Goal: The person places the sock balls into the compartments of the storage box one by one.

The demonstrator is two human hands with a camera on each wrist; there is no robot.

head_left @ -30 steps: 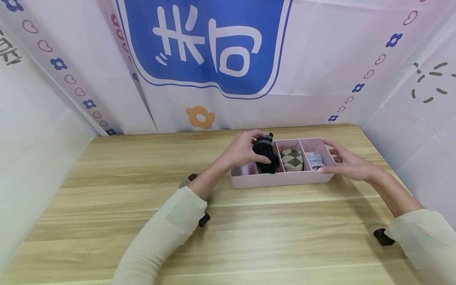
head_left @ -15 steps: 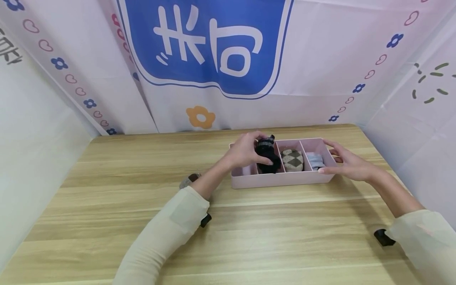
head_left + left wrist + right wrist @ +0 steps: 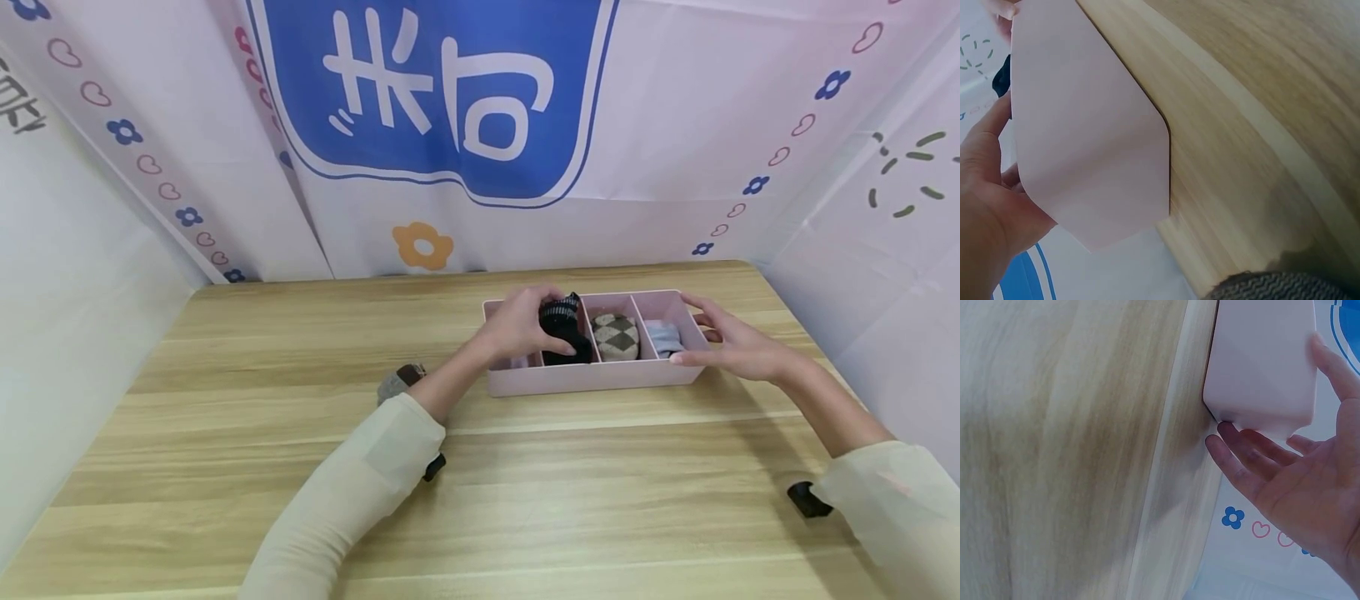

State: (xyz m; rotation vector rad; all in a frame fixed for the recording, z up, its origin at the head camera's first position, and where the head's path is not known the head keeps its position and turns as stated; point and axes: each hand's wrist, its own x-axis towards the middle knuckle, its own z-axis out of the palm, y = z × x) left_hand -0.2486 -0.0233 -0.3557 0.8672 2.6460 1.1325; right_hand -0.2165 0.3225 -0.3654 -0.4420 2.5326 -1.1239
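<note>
My left hand (image 3: 516,325) holds a rolled black sock (image 3: 566,340) with a striped cuff, its thumb in front and its fingers behind. The sock sits down in a middle compartment of a pink divided box (image 3: 592,381). Beside it, an argyle sock (image 3: 617,338) in beige and brown fills another compartment, and a pale blue sock (image 3: 664,337) lies in the rightmost one. At the box's right end my right hand (image 3: 738,346) grips it, thumb on the front rim. In the right wrist view, that hand's fingers (image 3: 1247,453) lie against the end wall.
A grey and brown rolled sock (image 3: 397,383) lies on the wooden table (image 3: 570,500), partly hidden by the left forearm. Its knit (image 3: 1275,289) shows in the left wrist view. A printed cloth backdrop (image 3: 660,125) hangs behind the table.
My left hand has moved slightly right and down, lowering the black sock deeper into its compartment. The right hand has kept its place on the box.
</note>
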